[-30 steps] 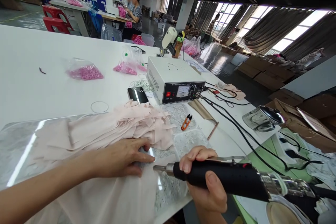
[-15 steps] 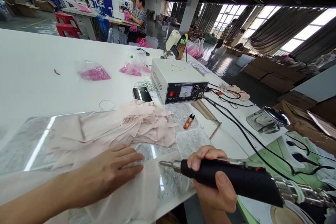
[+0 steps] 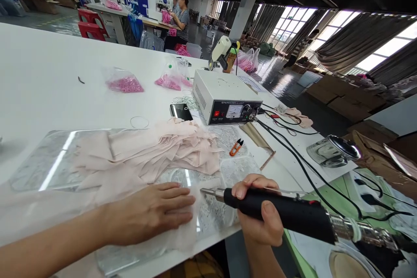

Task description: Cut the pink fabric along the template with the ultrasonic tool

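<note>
My left hand (image 3: 156, 213) lies flat, fingers stretched out, on a thin pale pink cloth (image 3: 187, 234) over a clear marbled mat (image 3: 213, 217). In my right hand (image 3: 260, 213) is a black handheld tool (image 3: 283, 215) with a pointed metal tip. That tip points left and meets the cloth's right edge, just beyond my left fingertips. Behind my left hand a pile of pale pink fabric pieces (image 3: 169, 145) spreads across the mat. Orange snips (image 3: 236, 147) rest to the right of the pile.
A white control box (image 3: 228, 95) stands behind the mat, its black cables (image 3: 293, 152) running right. Near it are a phone (image 3: 181, 112) and bags of pink pieces (image 3: 125, 84). A glass jar (image 3: 330, 151) stands at right. A person (image 3: 182, 19) sits at a sewing machine beyond.
My left hand has moved right across the cloth, closer to the tool tip. The tool's rear end has shifted slightly left. The whole view has shifted a little.
</note>
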`<state>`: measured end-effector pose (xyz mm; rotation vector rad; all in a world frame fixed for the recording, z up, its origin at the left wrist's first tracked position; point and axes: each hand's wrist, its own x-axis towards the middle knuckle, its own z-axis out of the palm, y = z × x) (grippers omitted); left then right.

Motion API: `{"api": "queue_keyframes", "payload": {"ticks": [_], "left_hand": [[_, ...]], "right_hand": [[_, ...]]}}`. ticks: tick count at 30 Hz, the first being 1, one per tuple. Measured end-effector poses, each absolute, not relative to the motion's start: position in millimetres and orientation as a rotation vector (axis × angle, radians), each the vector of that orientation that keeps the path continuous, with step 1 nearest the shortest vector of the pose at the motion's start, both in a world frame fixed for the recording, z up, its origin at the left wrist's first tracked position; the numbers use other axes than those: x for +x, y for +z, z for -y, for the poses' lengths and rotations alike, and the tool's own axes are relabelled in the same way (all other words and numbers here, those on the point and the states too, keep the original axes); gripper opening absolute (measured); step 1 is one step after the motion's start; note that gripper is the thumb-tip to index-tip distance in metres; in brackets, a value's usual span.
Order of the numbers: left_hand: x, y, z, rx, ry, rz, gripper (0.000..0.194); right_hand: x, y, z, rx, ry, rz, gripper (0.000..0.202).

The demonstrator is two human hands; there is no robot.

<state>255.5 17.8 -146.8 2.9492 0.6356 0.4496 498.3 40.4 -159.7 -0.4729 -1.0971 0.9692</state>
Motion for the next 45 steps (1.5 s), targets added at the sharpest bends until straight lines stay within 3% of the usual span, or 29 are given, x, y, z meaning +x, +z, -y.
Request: {"api": "queue_keyframes", "payload": {"ticks": [5, 9, 19, 35, 45], "left_hand": [[271.5, -169.2, -38.5, 2.947, 0.346, -0.613, 0.033], [281.4, -184.1, -48.2, 2.956, 0.527, -0.762, 0.03], [291.5, -158.7, -60.3, 2.873, 0.528, -0.403, 0.028], [287.5, -174.7, -58.6, 2.856, 0.509, -0.428, 0.024], [303.9, -147.2, -59.0, 2.903, 0.537, -0.117, 0.034]], "right_hand": [[495.2, -159.7, -52.3, -0.47, 0.943, 1.036, 0.019], [511.7, -151.7, -53.0, -0.486, 0.908, 0.934, 0.02], [549.5, -152.6, -1.2, -0.627, 0.988, 0.828, 0.026], [535.7, -161.5, 8.0, -0.685, 0.923, 0.778, 0.025], [531.6, -158.8, 6.5, -0.663, 0.936, 0.813, 0.026]]}}
